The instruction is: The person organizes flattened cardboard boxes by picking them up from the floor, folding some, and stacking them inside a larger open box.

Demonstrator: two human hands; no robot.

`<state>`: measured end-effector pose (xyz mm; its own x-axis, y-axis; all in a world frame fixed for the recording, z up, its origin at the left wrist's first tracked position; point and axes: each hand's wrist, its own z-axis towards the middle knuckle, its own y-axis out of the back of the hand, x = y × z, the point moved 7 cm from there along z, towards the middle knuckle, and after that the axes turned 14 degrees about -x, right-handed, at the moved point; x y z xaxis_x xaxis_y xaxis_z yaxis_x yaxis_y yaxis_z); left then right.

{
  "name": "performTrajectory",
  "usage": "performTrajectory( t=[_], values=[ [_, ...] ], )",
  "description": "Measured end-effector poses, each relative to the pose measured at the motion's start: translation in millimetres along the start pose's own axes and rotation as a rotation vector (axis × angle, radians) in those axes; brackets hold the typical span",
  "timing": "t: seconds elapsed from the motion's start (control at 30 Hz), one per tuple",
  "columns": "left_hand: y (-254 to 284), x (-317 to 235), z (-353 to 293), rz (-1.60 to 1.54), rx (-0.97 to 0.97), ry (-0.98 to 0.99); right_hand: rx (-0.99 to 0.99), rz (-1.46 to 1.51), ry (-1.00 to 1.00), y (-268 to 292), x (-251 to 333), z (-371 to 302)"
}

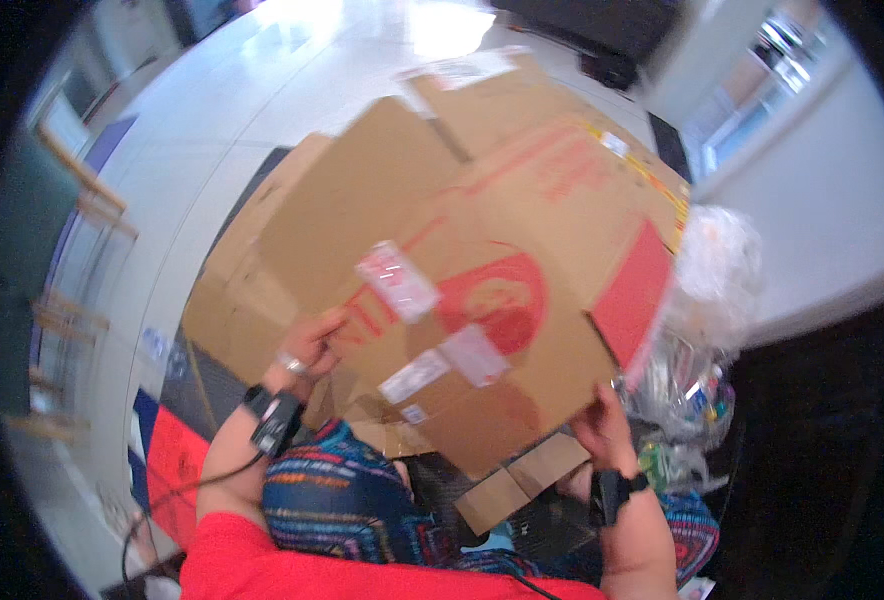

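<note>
A large flattened cardboard box [562, 260] with red printing and several white labels stretches in front of me, its near edge tilted toward my lap. My left hand [309, 347] has its fingers closed on the box's left near edge. At the right near edge, the fingers of my right hand [602, 428] are wrapped round the cardboard, partly hidden beneath it. More brown cardboard [227, 285] lies under the box. Close to my right hand, a narrow cardboard flap [522, 483] hangs over my lap; I cannot tell which piece it belongs to.
Clear plastic bags [707, 290] with mixed contents stand at the right beside a white wall [832, 240]. A dark piece of furniture [592, 25] is at the far side. Wooden-legged furniture [82, 185] and a red mat [174, 465] lie to the left on the pale tiled floor [197, 180].
</note>
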<state>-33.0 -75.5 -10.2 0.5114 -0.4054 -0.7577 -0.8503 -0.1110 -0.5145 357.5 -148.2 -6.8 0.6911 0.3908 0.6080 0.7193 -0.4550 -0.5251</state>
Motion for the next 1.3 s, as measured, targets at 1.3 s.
performTrajectory(
  t=[1.3],
  values=[
    [109.8,-23.2,-29.5,0.369,-0.887,-0.301,-0.657,-0.677,0.089,292.5,69.8,-96.7]
  ],
)
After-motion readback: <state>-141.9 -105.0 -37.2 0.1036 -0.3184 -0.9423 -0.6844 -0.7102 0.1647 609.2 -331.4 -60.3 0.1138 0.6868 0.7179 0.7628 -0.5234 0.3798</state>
